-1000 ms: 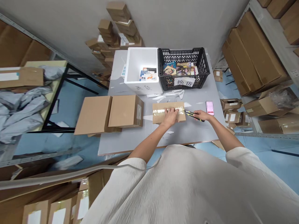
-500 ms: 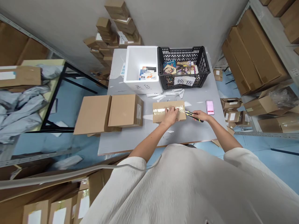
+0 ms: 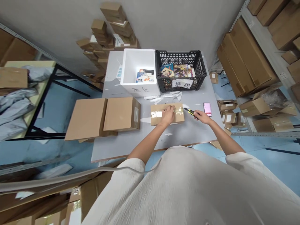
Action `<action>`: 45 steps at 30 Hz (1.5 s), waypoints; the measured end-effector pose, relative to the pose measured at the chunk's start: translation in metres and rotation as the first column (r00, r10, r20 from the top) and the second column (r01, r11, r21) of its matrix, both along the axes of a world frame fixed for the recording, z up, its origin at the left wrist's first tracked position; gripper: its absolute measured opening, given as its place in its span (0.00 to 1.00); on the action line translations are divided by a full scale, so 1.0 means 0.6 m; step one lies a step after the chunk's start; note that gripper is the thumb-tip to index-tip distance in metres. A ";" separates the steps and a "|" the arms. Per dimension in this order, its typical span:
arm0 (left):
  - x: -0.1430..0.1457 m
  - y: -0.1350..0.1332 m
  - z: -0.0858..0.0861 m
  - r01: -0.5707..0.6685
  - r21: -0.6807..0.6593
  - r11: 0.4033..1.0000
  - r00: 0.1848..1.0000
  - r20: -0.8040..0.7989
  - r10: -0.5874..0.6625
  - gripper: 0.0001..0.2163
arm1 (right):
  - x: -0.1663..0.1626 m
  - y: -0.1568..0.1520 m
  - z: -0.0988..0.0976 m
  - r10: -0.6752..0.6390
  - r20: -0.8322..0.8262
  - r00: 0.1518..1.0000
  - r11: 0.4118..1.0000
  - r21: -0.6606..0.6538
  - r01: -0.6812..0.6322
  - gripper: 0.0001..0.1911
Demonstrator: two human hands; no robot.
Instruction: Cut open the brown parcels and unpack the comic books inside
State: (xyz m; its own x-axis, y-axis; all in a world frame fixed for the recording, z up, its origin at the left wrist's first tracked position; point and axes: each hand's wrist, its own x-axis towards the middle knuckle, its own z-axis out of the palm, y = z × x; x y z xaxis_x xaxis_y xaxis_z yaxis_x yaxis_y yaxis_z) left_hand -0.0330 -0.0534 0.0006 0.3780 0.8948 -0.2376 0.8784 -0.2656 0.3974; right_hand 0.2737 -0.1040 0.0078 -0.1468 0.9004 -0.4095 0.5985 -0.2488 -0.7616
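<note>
A small taped cardboard box (image 3: 157, 114) lies flat on the grey table (image 3: 131, 140). My left hand (image 3: 168, 115) rests on top of it, fingers spread and pressing it down. My right hand (image 3: 201, 117) is closed around a yellow and black utility knife (image 3: 189, 112), whose tip points at the box's right end. A pink-screened phone (image 3: 207, 108) lies just beyond my right hand.
A white foam box (image 3: 138, 72) and a black plastic crate (image 3: 180, 70), both holding books, stand at the table's back. Two larger cardboard boxes (image 3: 122, 113) sit at the left. Stacked cartons line shelves on the right and the floor around.
The view has shifted slightly left. My right hand with the knife has edged closer to the box's right end; my left hand stays on the box.
</note>
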 end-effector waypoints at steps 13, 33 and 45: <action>0.009 0.020 -0.014 0.018 0.053 0.998 0.999 -0.032 -0.016 0.34 | -0.018 -0.003 -0.003 0.218 0.505 0.835 0.924 0.170 -0.343 0.24; 0.004 -0.017 -0.078 -0.279 0.113 0.953 0.960 0.068 0.273 0.32 | -0.015 -0.020 -0.083 0.066 0.419 0.905 0.902 0.362 -0.234 0.28; 0.004 -0.014 -0.078 -0.319 0.137 0.938 0.947 0.088 0.309 0.31 | 0.044 0.004 -0.069 -0.123 0.438 0.890 0.880 0.463 -0.106 0.32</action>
State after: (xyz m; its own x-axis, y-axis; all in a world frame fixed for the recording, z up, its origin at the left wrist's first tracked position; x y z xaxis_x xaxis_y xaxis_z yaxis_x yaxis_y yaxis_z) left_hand -0.0305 -0.0615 -0.0463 0.0820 0.9935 -0.0792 0.9006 -0.0399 0.4328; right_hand 0.3002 -0.1017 -0.0335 -0.0448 0.9983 0.0366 0.8964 0.0564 -0.4397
